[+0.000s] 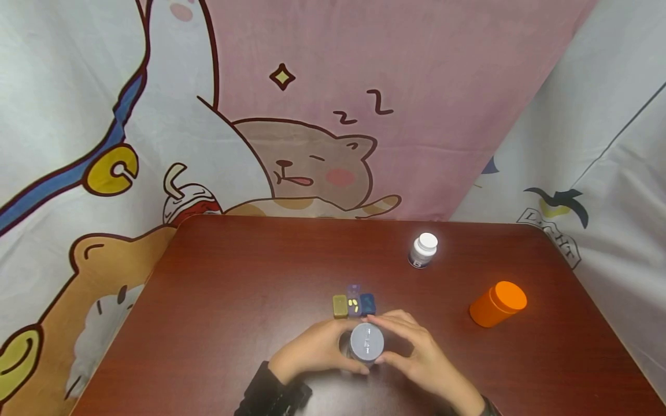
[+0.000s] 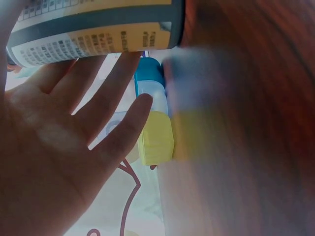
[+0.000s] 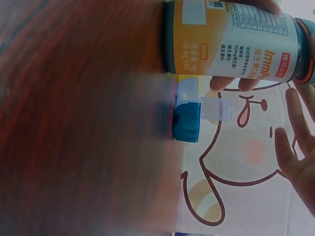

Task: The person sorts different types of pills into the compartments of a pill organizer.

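Observation:
A supplement bottle (image 3: 231, 42) with an orange and white label stands near the front of the table, its grey cap (image 1: 366, 342) facing up. My left hand (image 1: 318, 348) grips the bottle's body from the left, fingertips showing behind it in the right wrist view. From the other side, my right hand (image 1: 418, 353) pinches the cap between thumb and forefinger, its other fingers spread. Just beyond the bottle sits a small pill box with a yellow compartment (image 1: 340, 307), a blue compartment (image 1: 367, 304) and a clear middle one whose lid (image 1: 354, 290) is raised. Several yellow pills (image 1: 353, 303) lie in the middle compartment.
A white bottle (image 1: 424, 251) with a white cap stands toward the back, right of centre. Farther right is an orange bottle (image 1: 496, 304) with an orange cap. Behind the brown table (image 1: 234, 277) hangs a cartoon-printed cloth (image 1: 416, 69).

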`<act>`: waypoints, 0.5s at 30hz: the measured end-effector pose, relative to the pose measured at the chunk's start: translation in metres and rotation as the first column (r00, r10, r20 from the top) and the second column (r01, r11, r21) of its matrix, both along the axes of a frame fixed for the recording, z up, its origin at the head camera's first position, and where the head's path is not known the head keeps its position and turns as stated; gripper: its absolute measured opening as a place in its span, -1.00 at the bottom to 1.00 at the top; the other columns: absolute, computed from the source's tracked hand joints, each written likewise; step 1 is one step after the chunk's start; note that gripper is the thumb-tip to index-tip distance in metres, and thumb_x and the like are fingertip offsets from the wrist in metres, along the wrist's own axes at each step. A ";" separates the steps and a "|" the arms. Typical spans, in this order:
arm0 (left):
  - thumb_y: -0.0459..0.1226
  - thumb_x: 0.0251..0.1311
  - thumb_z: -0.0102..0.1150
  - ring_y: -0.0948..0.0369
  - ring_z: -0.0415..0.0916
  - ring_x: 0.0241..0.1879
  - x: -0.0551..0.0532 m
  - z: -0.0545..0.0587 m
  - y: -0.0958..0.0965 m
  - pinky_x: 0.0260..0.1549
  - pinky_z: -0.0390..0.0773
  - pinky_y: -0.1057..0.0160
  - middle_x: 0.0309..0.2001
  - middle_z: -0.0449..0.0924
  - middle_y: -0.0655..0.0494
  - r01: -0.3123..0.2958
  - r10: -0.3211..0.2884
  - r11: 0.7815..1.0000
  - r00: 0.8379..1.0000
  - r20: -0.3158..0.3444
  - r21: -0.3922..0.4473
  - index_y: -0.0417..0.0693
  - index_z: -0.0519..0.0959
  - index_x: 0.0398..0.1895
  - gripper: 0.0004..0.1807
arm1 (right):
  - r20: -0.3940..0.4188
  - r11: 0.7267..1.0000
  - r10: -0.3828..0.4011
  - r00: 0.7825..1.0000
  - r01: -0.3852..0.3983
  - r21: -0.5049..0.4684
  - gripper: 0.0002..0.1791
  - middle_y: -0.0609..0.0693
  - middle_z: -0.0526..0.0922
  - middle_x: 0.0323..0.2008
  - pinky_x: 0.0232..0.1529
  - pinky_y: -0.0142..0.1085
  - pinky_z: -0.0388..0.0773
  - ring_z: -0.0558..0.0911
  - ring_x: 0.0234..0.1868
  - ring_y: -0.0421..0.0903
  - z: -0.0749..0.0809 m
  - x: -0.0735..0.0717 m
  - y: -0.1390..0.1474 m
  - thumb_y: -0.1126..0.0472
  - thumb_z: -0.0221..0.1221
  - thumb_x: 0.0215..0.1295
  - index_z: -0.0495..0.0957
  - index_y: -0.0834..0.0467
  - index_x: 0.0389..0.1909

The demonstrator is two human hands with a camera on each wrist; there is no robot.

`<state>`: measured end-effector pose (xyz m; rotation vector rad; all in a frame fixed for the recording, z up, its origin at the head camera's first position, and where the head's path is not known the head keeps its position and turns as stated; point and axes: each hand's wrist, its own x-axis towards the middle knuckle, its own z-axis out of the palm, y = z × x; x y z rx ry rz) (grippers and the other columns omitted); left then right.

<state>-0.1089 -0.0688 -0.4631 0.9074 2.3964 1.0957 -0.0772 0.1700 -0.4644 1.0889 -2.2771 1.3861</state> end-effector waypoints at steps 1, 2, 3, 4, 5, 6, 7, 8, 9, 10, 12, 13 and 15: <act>-0.02 -0.06 0.68 0.39 0.59 0.15 0.000 0.000 0.000 0.20 0.55 0.28 0.17 0.70 0.38 0.002 -0.002 1.000 1.000 -0.004 -0.002 0.25 0.62 0.30 -0.24 | -0.004 1.000 -0.010 1.000 0.010 0.006 -0.21 -0.01 0.75 0.06 0.30 -0.48 0.45 0.59 0.13 -0.19 0.001 0.000 0.000 0.31 0.54 -0.03 0.58 0.17 0.34; -0.02 -0.06 0.67 0.39 0.59 0.14 0.000 0.000 0.000 0.19 0.55 0.28 0.17 0.70 0.37 0.005 -0.005 1.000 1.000 -0.008 -0.003 0.24 0.61 0.31 -0.24 | -0.005 1.000 -0.022 1.000 0.022 0.015 -0.19 -0.03 0.75 0.05 0.29 -0.49 0.44 0.59 0.13 -0.20 0.001 0.001 -0.001 0.30 0.55 -0.05 0.58 0.16 0.34; -0.02 -0.06 0.67 0.39 0.59 0.14 0.000 0.000 0.000 0.19 0.55 0.28 0.17 0.69 0.37 0.006 -0.006 1.000 1.000 -0.011 -0.004 0.24 0.61 0.31 -0.24 | -0.009 0.999 -0.031 0.999 0.031 0.020 -0.18 -0.03 0.75 0.05 0.30 -0.49 0.44 0.59 0.13 -0.20 0.001 0.001 -0.001 0.30 0.56 -0.07 0.58 0.16 0.34; -0.01 -0.06 0.67 0.39 0.59 0.15 0.000 0.001 0.000 0.20 0.55 0.28 0.18 0.69 0.37 0.006 -0.006 1.000 1.000 -0.015 -0.004 0.24 0.61 0.31 -0.24 | -0.014 0.999 -0.038 0.999 0.038 0.025 -0.17 -0.03 0.75 0.05 0.30 -0.49 0.43 0.59 0.13 -0.20 0.002 0.001 -0.002 0.29 0.57 -0.08 0.58 0.16 0.34; -0.01 -0.06 0.67 0.39 0.59 0.15 0.000 0.001 0.000 0.20 0.55 0.28 0.18 0.69 0.37 0.005 -0.005 1.000 1.000 -0.017 -0.005 0.25 0.61 0.31 -0.24 | -0.016 0.999 -0.042 0.999 0.042 0.029 -0.17 -0.03 0.75 0.06 0.30 -0.50 0.43 0.58 0.14 -0.20 0.002 0.002 -0.002 0.28 0.58 -0.09 0.58 0.16 0.34; -0.01 -0.06 0.67 0.39 0.59 0.15 0.000 0.001 0.000 0.20 0.54 0.28 0.18 0.69 0.37 0.005 -0.005 1.000 1.000 -0.019 -0.005 0.25 0.61 0.31 -0.24 | -0.021 0.998 -0.045 0.999 0.045 0.033 -0.17 -0.03 0.74 0.07 0.31 -0.50 0.42 0.58 0.14 -0.20 0.003 0.002 -0.003 0.28 0.58 -0.09 0.58 0.16 0.33; 0.00 -0.06 0.67 0.39 0.59 0.15 0.000 0.001 0.000 0.21 0.54 0.28 0.18 0.69 0.37 0.003 -0.003 1.000 1.000 -0.021 -0.004 0.25 0.61 0.30 -0.24 | -0.024 0.998 -0.048 0.999 0.048 0.038 -0.17 -0.02 0.73 0.08 0.32 -0.51 0.41 0.58 0.15 -0.20 0.003 0.003 -0.004 0.28 0.58 -0.09 0.58 0.16 0.33; 0.00 -0.06 0.67 0.39 0.58 0.16 0.000 0.001 0.000 0.21 0.54 0.28 0.18 0.69 0.38 0.001 -0.001 1.000 1.000 -0.019 -0.003 0.25 0.62 0.30 -0.25 | -0.029 0.998 -0.050 0.998 0.052 0.044 -0.17 -0.02 0.72 0.09 0.33 -0.51 0.40 0.57 0.15 -0.19 0.003 0.003 -0.004 0.28 0.58 -0.09 0.57 0.17 0.33; 0.00 -0.06 0.67 0.39 0.58 0.16 0.001 0.001 0.000 0.21 0.54 0.27 0.18 0.69 0.38 -0.001 0.001 1.000 1.000 -0.016 -0.002 0.24 0.62 0.29 -0.25 | -0.026 0.997 -0.054 0.998 0.055 0.049 -0.17 -0.02 0.71 0.11 0.33 -0.52 0.39 0.56 0.16 -0.19 0.004 0.003 -0.004 0.28 0.58 -0.09 0.57 0.16 0.33; 0.00 -0.06 0.67 0.39 0.58 0.16 0.001 0.001 0.000 0.21 0.54 0.27 0.17 0.69 0.38 -0.003 0.003 1.000 1.000 -0.014 -0.001 0.24 0.62 0.29 -0.25 | -0.028 0.996 -0.062 0.998 0.063 0.056 -0.17 -0.04 0.70 0.11 0.34 -0.53 0.37 0.55 0.17 -0.19 0.004 0.004 -0.005 0.27 0.59 -0.09 0.57 0.15 0.33; 0.00 -0.06 0.67 0.40 0.58 0.15 0.001 0.001 0.000 0.22 0.54 0.27 0.16 0.69 0.38 -0.004 0.004 1.000 1.000 -0.006 0.001 0.23 0.62 0.29 -0.25 | -0.047 0.994 -0.079 0.996 0.083 0.075 -0.17 -0.04 0.68 0.12 0.35 -0.52 0.34 0.52 0.18 -0.18 0.004 0.005 -0.006 0.26 0.59 -0.10 0.58 0.14 0.32; 0.00 -0.06 0.67 0.40 0.58 0.15 0.001 0.001 0.000 0.22 0.54 0.27 0.16 0.70 0.38 -0.003 0.003 1.000 1.000 -0.004 0.000 0.22 0.62 0.29 -0.25 | -0.057 0.992 -0.087 0.995 0.092 0.082 -0.17 -0.04 0.67 0.11 0.36 -0.52 0.33 0.51 0.19 -0.16 0.005 0.005 -0.006 0.26 0.60 -0.11 0.59 0.14 0.31; 0.00 -0.06 0.67 0.40 0.58 0.15 0.001 0.002 0.000 0.22 0.54 0.27 0.16 0.70 0.37 -0.003 0.003 1.000 1.000 -0.001 -0.001 0.20 0.62 0.30 -0.24 | -0.072 0.989 -0.107 0.992 0.114 0.094 -0.18 -0.04 0.66 0.11 0.38 -0.51 0.28 0.47 0.21 -0.14 0.005 0.006 -0.007 0.24 0.61 -0.13 0.60 0.12 0.29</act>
